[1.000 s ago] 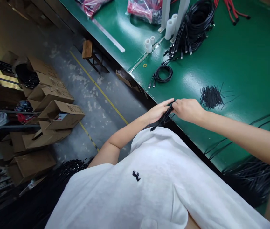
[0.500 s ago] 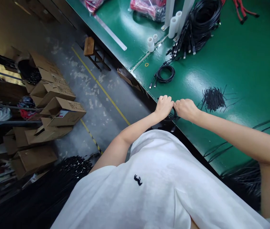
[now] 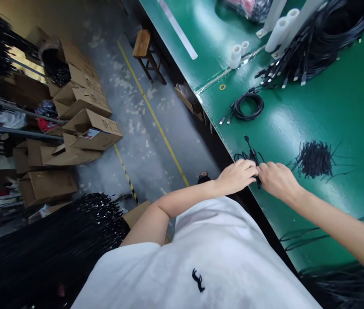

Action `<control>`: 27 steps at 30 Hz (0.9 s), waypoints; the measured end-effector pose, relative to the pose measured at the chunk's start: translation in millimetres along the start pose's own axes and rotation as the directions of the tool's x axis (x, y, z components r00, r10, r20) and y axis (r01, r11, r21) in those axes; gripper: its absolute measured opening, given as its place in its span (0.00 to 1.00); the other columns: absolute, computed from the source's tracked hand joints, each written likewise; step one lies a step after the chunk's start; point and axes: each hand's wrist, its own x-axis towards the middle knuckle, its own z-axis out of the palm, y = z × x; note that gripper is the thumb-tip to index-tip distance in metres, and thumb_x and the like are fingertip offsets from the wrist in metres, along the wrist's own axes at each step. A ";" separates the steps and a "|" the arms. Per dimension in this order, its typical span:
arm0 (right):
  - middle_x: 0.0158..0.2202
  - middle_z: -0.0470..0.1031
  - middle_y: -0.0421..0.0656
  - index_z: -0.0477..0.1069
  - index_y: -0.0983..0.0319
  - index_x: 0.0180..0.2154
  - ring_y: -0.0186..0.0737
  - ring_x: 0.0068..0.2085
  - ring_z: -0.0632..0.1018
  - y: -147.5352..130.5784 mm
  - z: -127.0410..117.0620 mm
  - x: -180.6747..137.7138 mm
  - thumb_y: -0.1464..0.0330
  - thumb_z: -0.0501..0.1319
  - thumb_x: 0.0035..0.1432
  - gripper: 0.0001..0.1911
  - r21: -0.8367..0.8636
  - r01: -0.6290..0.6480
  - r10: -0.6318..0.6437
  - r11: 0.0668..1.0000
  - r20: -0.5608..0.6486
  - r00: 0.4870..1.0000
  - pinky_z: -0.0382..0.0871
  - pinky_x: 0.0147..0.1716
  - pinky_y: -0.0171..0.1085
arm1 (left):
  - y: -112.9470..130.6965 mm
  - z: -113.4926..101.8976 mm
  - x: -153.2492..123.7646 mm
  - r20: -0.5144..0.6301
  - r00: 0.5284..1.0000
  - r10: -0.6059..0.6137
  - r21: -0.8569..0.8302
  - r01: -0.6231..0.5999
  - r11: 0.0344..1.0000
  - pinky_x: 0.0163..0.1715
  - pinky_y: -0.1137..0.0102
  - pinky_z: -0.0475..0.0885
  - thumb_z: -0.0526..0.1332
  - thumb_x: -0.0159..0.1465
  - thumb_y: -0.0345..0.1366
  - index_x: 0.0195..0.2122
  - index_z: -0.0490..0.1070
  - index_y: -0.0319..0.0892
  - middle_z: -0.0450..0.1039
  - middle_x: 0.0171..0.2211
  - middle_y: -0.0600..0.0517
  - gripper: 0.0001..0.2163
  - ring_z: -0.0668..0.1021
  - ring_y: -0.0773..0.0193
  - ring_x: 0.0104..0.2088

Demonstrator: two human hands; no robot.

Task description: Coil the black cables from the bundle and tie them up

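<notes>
A coiled black cable lies at the green table's front edge, its loops and one connector end sticking out beyond my fingers. My left hand is closed on the coil from the left. From the right, my right hand pinches at the same coil, its fingertips almost meeting those of the left. Whatever small part sits between the fingertips is hidden. Farther up the table rests another coiled black USB cable, its plugs toward the edge. To the right of my hands is a pile of short black ties.
Behind the coil, a large bundle of black cables lies beside white plastic tubes and metal posts. A steel ruler lies farther off. On the floor stand a wooden stool and open cardboard boxes. More black cables hang at lower left.
The view has shifted, so the table sits farther right and lower. My hands remain together at the coil; the left has turned flatter, and more of the cable shows above the fingers.
</notes>
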 end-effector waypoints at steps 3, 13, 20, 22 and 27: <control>0.30 0.73 0.48 0.72 0.66 0.33 0.44 0.31 0.70 -7.8 3.8 -9.8 0.79 0.52 0.61 0.12 -0.023 0.081 -0.083 0.996 -0.137 0.987 0.51 0.30 0.40 | -15.0 -7.3 9.4 -0.026 0.992 0.123 0.268 -0.111 0.957 0.59 0.51 0.64 0.59 0.67 0.36 0.53 0.72 0.35 0.72 0.54 0.37 0.16 0.71 0.45 0.60; 0.29 0.73 0.51 0.70 0.66 0.31 0.45 0.31 0.72 20.8 8.3 -2.0 0.78 0.55 0.58 0.07 0.022 -0.216 0.215 0.976 0.024 0.976 0.50 0.29 0.39 | 19.1 71.9 3.3 0.064 0.997 0.040 0.020 -0.041 0.999 0.57 0.61 0.70 0.55 0.69 0.41 0.60 0.66 0.35 0.69 0.59 0.37 0.21 0.71 0.53 0.62; 0.27 0.71 0.46 0.71 0.66 0.31 0.42 0.30 0.71 9.9 1.4 -19.5 0.79 0.55 0.56 0.07 -0.041 -0.092 0.088 0.995 -0.088 0.992 0.51 0.29 0.39 | -8.6 9.6 24.3 -0.030 1.000 -0.008 0.052 0.010 0.999 0.63 0.51 0.63 0.61 0.66 0.41 0.58 0.68 0.39 0.72 0.57 0.39 0.21 0.69 0.44 0.63; 0.28 0.71 0.47 0.70 0.66 0.31 0.43 0.31 0.71 9.3 0.2 -12.8 0.79 0.55 0.55 0.07 -0.026 -0.125 0.123 0.992 -0.085 0.989 0.50 0.29 0.39 | -6.6 25.3 39.4 0.058 0.981 -0.184 -0.083 0.189 0.978 0.55 0.50 0.70 0.58 0.67 0.44 0.54 0.69 0.39 0.77 0.47 0.40 0.18 0.77 0.44 0.54; 0.29 0.71 0.50 0.70 0.67 0.30 0.46 0.32 0.72 16.1 4.2 -0.7 0.76 0.54 0.59 0.07 0.015 -0.282 0.282 0.959 -0.024 0.959 0.47 0.29 0.39 | 7.5 90.5 55.3 -0.001 0.929 -0.370 -0.722 0.256 0.643 0.54 0.59 0.70 0.67 0.58 0.35 0.47 0.67 0.39 0.74 0.48 0.43 0.17 0.76 0.52 0.53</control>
